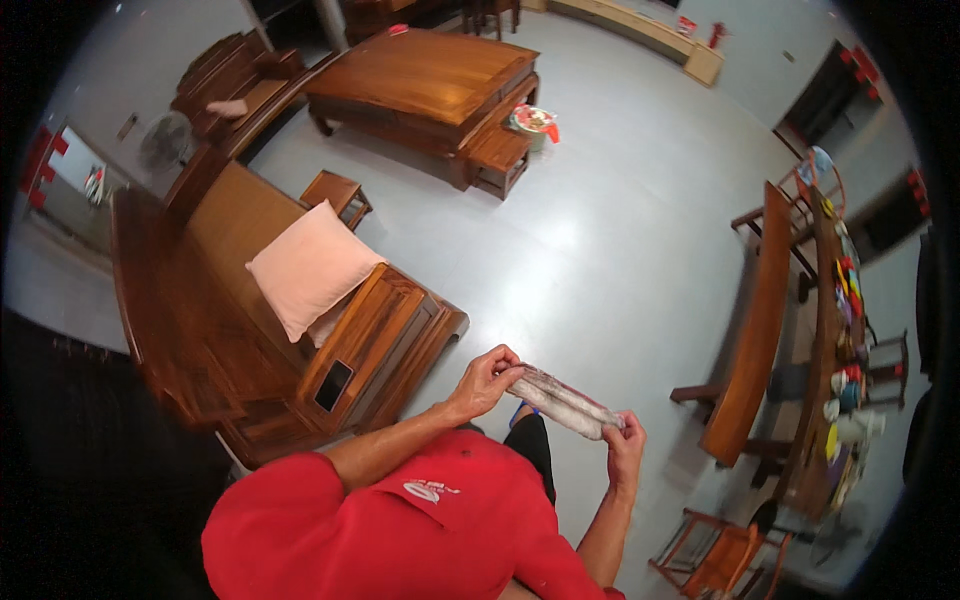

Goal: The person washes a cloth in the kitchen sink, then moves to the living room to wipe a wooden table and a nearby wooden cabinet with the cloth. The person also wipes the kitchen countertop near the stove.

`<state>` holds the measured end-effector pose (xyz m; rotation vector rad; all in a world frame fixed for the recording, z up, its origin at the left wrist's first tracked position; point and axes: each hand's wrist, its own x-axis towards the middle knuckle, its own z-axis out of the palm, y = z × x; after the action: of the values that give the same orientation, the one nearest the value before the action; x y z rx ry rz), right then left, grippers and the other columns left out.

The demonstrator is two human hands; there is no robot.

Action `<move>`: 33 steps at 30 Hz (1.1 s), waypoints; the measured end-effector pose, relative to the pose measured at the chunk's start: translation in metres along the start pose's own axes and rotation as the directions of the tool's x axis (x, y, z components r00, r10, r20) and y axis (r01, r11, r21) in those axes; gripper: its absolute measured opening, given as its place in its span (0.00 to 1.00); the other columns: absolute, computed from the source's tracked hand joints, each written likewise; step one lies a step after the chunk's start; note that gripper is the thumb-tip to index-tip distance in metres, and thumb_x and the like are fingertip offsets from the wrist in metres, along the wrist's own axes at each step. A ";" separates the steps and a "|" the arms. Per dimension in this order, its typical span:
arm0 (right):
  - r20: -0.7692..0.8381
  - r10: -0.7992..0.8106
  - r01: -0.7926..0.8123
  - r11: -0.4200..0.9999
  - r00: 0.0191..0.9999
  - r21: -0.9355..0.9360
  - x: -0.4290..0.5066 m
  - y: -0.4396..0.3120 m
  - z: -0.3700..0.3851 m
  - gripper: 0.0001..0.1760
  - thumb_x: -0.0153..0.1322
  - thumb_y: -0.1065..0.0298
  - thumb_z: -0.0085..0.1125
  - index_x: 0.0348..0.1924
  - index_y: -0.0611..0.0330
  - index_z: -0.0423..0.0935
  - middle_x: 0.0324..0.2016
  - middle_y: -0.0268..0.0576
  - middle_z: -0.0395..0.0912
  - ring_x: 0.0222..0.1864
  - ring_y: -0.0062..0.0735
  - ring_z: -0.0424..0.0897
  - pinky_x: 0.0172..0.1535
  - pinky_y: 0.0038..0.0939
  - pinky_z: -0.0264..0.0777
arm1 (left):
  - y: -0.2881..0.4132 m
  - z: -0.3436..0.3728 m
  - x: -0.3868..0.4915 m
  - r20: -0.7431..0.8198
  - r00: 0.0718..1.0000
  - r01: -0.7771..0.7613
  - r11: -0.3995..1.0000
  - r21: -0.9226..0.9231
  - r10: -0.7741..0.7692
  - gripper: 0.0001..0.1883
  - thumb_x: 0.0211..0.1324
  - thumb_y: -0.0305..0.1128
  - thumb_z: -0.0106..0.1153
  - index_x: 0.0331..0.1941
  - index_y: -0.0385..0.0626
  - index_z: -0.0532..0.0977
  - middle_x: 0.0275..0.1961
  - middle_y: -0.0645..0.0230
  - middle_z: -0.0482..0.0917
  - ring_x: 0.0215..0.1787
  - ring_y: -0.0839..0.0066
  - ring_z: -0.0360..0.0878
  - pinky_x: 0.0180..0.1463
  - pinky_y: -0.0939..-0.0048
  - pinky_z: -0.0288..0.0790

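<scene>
A long, narrow grey-white fabric piece (562, 403), perhaps a folded cloth or a mop pad, is stretched between my two hands in front of my body. Dark streaks run along it, and its far edge looks reddish. My left hand (486, 384) pinches the upper-left end between thumb and fingers. At the lower-right end, my right hand (625, 441) grips the corner the same way. The piece hangs in the air above the pale floor (600, 300), touching neither floor nor furniture. My fingers cover both of its ends.
Close on my left is a wooden sofa (405, 315) with a pink cushion (319, 270) and a phone (333, 385) on its armrest. Ahead stands a low wooden table (427, 67) by a filled bin (534, 124). A long bench (757, 330) and a cluttered table (814, 420) stand right.
</scene>
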<state>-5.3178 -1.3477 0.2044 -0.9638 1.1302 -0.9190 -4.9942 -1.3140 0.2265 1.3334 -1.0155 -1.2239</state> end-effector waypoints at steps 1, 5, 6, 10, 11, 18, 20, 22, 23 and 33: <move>0.040 0.015 -0.014 0.999 0.999 -0.032 0.021 -0.010 -0.004 0.08 0.67 0.78 0.61 0.40 0.60 0.77 0.34 0.29 0.79 0.37 0.18 0.76 0.44 0.23 0.71 | 0.009 0.004 0.010 -0.022 1.000 -0.007 0.998 0.070 0.008 0.07 0.73 0.30 0.60 0.44 0.39 0.75 0.35 0.73 0.77 0.37 0.85 0.74 0.42 0.76 0.71; 0.210 -0.113 0.104 0.993 0.971 0.054 0.121 -0.064 0.012 0.11 0.72 0.71 0.66 0.45 0.60 0.76 0.36 0.30 0.79 0.37 0.17 0.76 0.45 0.23 0.71 | 0.028 -0.008 0.064 -0.186 0.979 -0.067 0.992 0.109 0.087 0.07 0.73 0.29 0.61 0.44 0.39 0.75 0.36 0.74 0.77 0.38 0.85 0.73 0.42 0.77 0.70; 0.256 -0.055 0.043 0.998 0.965 0.055 0.144 -0.087 0.024 0.11 0.73 0.70 0.66 0.46 0.60 0.76 0.37 0.30 0.80 0.38 0.18 0.76 0.45 0.24 0.70 | 0.040 -0.011 0.074 -0.239 0.968 -0.061 0.995 0.083 0.080 0.06 0.73 0.29 0.60 0.44 0.39 0.75 0.36 0.74 0.77 0.38 0.86 0.73 0.42 0.77 0.70; 0.437 0.047 -0.089 0.993 0.898 0.078 0.242 -0.126 0.066 0.10 0.74 0.70 0.64 0.46 0.61 0.76 0.39 0.34 0.81 0.40 0.20 0.78 0.49 0.27 0.73 | 0.034 -0.016 0.114 -0.398 0.917 -0.012 0.999 -0.035 -0.003 0.07 0.74 0.29 0.60 0.45 0.39 0.73 0.38 0.74 0.76 0.40 0.86 0.73 0.44 0.77 0.70; 0.477 0.059 -0.125 0.986 0.877 0.108 0.264 -0.126 0.074 0.09 0.75 0.71 0.64 0.46 0.61 0.76 0.39 0.34 0.81 0.41 0.21 0.78 0.50 0.27 0.73 | 0.029 -0.019 0.125 -0.433 0.902 -0.019 0.999 -0.033 0.003 0.07 0.74 0.30 0.60 0.46 0.40 0.73 0.39 0.74 0.76 0.40 0.85 0.73 0.44 0.77 0.70; 0.514 0.266 -0.066 0.925 0.815 -0.374 0.392 -0.112 0.171 0.04 0.77 0.72 0.63 0.43 0.62 0.80 0.35 0.29 0.82 0.36 0.16 0.77 0.42 0.24 0.72 | -0.004 -0.077 0.214 -0.636 0.767 -0.067 0.977 -0.205 -0.081 0.06 0.75 0.29 0.58 0.46 0.40 0.73 0.39 0.72 0.80 0.40 0.84 0.75 0.46 0.76 0.71; 0.507 0.232 -0.116 0.961 0.830 -0.250 0.427 -0.124 0.193 0.06 0.78 0.69 0.64 0.43 0.62 0.80 0.34 0.29 0.82 0.35 0.16 0.76 0.41 0.24 0.71 | 0.009 -0.110 0.246 -0.645 0.764 -0.106 0.979 -0.173 -0.032 0.06 0.76 0.29 0.57 0.46 0.39 0.73 0.37 0.73 0.80 0.40 0.85 0.76 0.45 0.76 0.71; 0.551 0.167 -0.050 0.974 0.818 -0.220 0.464 -0.154 0.249 0.07 0.79 0.66 0.65 0.42 0.61 0.80 0.34 0.29 0.82 0.35 0.16 0.76 0.41 0.24 0.71 | 0.016 -0.149 0.274 -0.644 0.765 -0.085 0.991 -0.104 -0.002 0.06 0.76 0.28 0.57 0.46 0.39 0.73 0.37 0.73 0.79 0.40 0.86 0.75 0.44 0.76 0.71; 0.560 0.173 -0.029 0.966 0.810 -0.256 0.482 -0.166 0.265 0.08 0.79 0.65 0.65 0.43 0.61 0.80 0.35 0.30 0.83 0.36 0.16 0.76 0.43 0.24 0.71 | 0.032 -0.157 0.285 -0.644 0.765 -0.069 0.995 -0.078 0.003 0.06 0.76 0.28 0.57 0.46 0.38 0.73 0.37 0.73 0.79 0.40 0.86 0.75 0.43 0.76 0.71; 0.561 0.191 -0.034 0.960 0.806 -0.278 0.621 -0.158 0.404 0.08 0.81 0.65 0.61 0.45 0.61 0.81 0.38 0.32 0.84 0.39 0.21 0.79 0.48 0.26 0.74 | 0.058 -0.268 0.388 -0.747 0.662 -0.223 0.968 -0.113 0.065 0.06 0.72 0.25 0.60 0.44 0.38 0.71 0.32 0.71 0.75 0.34 0.83 0.71 0.40 0.74 0.69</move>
<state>-4.8247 -1.9223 0.2298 -1.2668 0.7659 -0.3274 -4.6759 -1.6662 0.2238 1.3748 -0.3775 -0.5244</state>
